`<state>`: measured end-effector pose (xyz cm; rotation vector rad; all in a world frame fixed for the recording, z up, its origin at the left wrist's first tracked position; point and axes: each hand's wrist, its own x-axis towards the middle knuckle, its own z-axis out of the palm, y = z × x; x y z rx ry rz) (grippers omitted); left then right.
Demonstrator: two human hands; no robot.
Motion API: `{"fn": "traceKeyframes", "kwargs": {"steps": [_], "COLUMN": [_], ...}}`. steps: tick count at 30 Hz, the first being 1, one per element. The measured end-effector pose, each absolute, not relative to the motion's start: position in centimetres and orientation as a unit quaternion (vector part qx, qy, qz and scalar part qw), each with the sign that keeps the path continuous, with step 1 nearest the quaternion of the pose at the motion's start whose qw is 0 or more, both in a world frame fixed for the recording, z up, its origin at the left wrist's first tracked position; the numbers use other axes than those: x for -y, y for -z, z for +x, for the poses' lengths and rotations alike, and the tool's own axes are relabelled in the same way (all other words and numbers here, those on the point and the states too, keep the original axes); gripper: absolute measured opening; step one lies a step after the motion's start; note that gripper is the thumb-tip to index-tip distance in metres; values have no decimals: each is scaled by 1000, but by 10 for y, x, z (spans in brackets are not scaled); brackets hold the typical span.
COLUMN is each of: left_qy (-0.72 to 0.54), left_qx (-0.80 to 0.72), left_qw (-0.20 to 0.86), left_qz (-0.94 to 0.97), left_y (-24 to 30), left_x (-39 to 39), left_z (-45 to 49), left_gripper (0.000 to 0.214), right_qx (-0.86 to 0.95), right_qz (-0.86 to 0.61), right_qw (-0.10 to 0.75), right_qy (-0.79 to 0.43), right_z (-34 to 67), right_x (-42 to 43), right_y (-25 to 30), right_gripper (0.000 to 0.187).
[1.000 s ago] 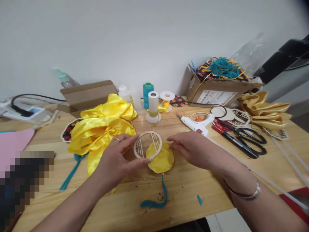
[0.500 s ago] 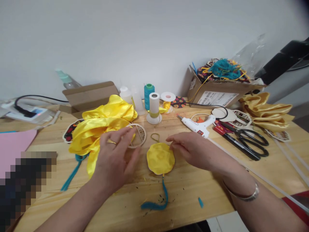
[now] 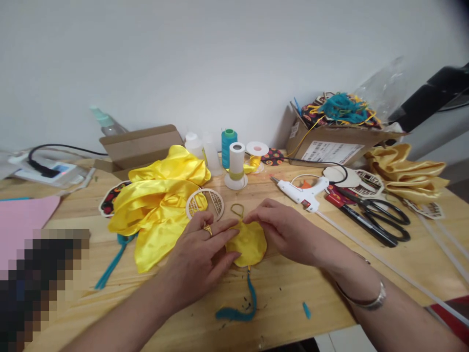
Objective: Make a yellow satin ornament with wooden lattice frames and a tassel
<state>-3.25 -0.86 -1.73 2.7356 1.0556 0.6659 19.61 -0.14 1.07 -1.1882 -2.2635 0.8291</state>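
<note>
Resting the left hand (image 3: 196, 256), thumb and fingers apart, over the left side of the yellow fabric disc (image 3: 252, 244); curling the right hand (image 3: 289, 230) at its upper-right edge, cannot tell whether pinching. Lies flat on the counter (image 3: 278, 298) between both hands, with a cord loop (image 3: 237, 210) just beyond the fingertips and a teal tassel (image 3: 252, 293) trailing nearer. Has a round lattice frame (image 3: 215, 201) just beyond the left hand, overlapping yellow satin (image 3: 161, 205); has a glue gun (image 3: 306, 191) and scissors (image 3: 388, 215) beyond the right.
</note>
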Motion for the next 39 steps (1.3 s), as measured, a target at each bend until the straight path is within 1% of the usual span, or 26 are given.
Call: {"fn": "traceKeyframes", "kwargs": {"steps": [5,12,15,21,26,31,35,39], "left_qy": [-207,-184,-186,-218,-211,-203,-196,-180], "left_qx": [-355,-363,-367,-356,-363,-368,-380,-367], "left_qw": [78,92,95,95,103,86,74,67], "left_qz": [908,909,907,904,902,903,901,910], "left_y": [17,17,17,17,18,20,19,15], "left_x": [10,11,11,12,10,8,9,12], "left_z": [-31,-29,-29,-31,-30,-30,-30,-27], "left_gripper": [33,32,32,32,32,36,34,39], "right_qx": [815,816,813,802,802,799,802,804], "right_qz": [-445,-453,-452,-455,-466,-471,-470,-468], "right_qw": [221,195,206,258,239,238,234,233], "right_qy": [-298,-302,-302,-287,-287,-287,-285,-284], "right_z": [198,198,198,197,197,197,197,197], "right_x": [-1,-3,-4,-4,-5,-8,-7,-5], "right_y": [-3,-2,-2,-2,0,4,6,5], "right_gripper": [28,29,29,31,31,29,28,27]}}
